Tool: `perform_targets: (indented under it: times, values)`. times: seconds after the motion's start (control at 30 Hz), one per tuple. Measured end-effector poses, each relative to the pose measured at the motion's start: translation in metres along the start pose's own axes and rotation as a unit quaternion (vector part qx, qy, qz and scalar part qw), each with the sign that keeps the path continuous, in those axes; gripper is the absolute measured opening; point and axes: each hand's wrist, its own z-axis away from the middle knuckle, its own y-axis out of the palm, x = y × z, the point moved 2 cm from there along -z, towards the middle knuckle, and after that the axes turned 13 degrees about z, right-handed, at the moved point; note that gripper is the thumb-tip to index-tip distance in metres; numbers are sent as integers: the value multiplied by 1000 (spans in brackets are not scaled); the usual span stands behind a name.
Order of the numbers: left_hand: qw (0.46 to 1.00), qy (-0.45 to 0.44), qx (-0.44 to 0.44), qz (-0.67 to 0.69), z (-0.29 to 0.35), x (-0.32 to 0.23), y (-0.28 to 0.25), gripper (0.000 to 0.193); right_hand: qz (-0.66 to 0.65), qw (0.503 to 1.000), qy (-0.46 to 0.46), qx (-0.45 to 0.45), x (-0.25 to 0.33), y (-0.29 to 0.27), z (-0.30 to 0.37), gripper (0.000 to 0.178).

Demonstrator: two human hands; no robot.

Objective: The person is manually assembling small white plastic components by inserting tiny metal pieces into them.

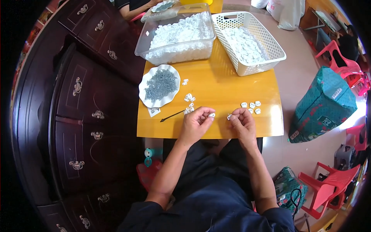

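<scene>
Over the near edge of the yellow table (216, 83), my left hand (196, 124) pinches a small white plastic piece (211, 115) between thumb and fingertips. A short gap to the right, my right hand (244, 124) grips another small white piece with dark spots (229, 117). Beside my left hand lies a loose cluster of small white pieces with dark holes (189, 96), and a thin black tool (172, 116) points toward that hand. Several rounded white pieces (252, 105) lie just beyond my right hand. What the pieces are exactly is too small to tell.
A scalloped white plate (176, 73) holds many small grey parts (160, 87). Behind stand a clear tub (179, 54) and a perforated white basket (266, 65), both full of white pieces. A dark drawer cabinet (92, 85) flanks the left; a green bag (322, 106) and red chairs (328, 185) are right.
</scene>
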Motion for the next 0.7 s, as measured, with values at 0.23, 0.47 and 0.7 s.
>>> perform_targets:
  times: [0.23,0.47,0.7]
  values:
    - [992,-73,34,99,11,0,0,24,-18,1000,3,0,4,5,4,12]
    - [992,-79,28,99,14,3,-3,22,-15,1000,10,5,6,7,6,11]
    - [980,-107,8,169,15,4,-6,16,-19,1000,9,-6,6,5,5,11]
